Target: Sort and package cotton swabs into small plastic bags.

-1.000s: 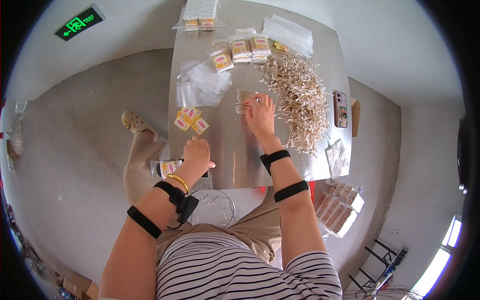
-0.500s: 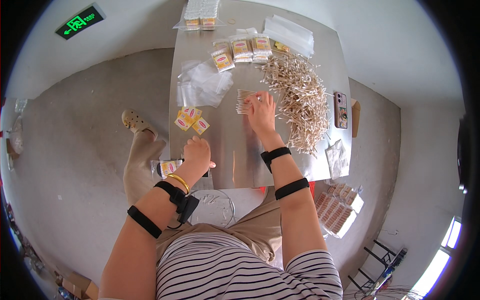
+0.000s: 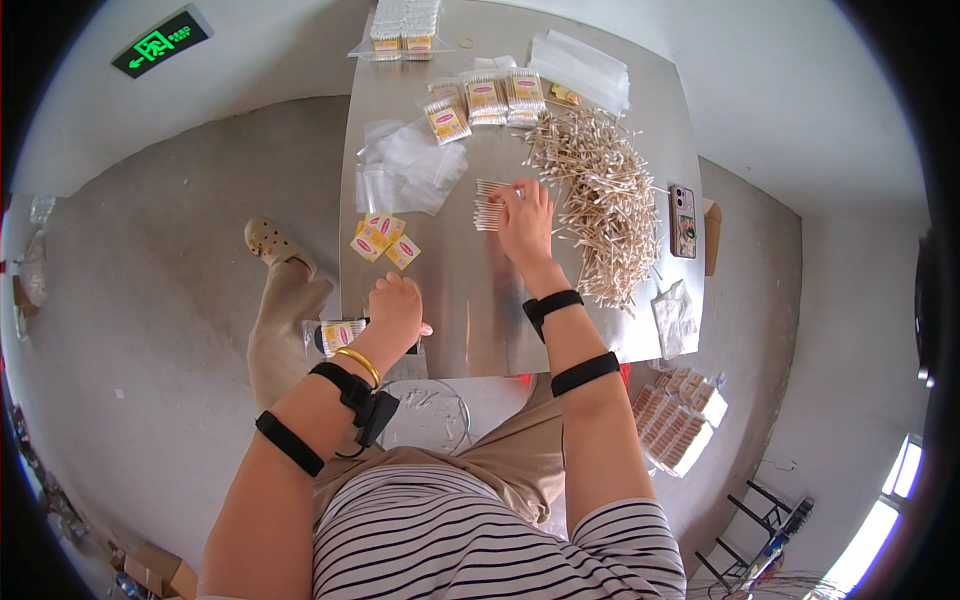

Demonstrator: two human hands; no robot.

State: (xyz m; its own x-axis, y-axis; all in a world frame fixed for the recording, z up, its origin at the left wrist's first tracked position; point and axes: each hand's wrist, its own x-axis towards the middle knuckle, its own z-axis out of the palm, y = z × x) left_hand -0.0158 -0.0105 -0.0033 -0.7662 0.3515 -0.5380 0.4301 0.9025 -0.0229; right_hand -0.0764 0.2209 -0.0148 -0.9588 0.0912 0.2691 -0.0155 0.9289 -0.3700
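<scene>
The right hand (image 3: 525,222) lies flat on the metal table (image 3: 480,320), fingers spread and palm down, clamped on nothing. Its fingertips rest on a small row of cotton swabs (image 3: 488,205) that lies just left of and under the fingers, the sticks side by side and pointing left to right. Whether any swab is pinched between the fingers cannot be told. Right of the hand, touching its outer edge, spreads the big loose pile of swabs (image 3: 600,210), running from the far part of the table toward the near right.

The left hand (image 3: 397,310) sits at the near left edge of the table, curled into a loose fist; whether it holds anything cannot be told. Just left of it, off the table edge, is a filled swab packet (image 3: 338,335). A little farther, on the table, lie several small yellow labels (image 3: 383,238).

Beyond the labels is a heap of clear empty bags (image 3: 410,170). Farther still stand filled packets (image 3: 485,98) in a row, with more stacked at the far edge (image 3: 405,25) and a stack of clear sleeves (image 3: 580,65) at the far right. A phone (image 3: 683,220) lies at the right edge, beyond the pile. Below the table's near right corner sits a box of packets (image 3: 680,420).
</scene>
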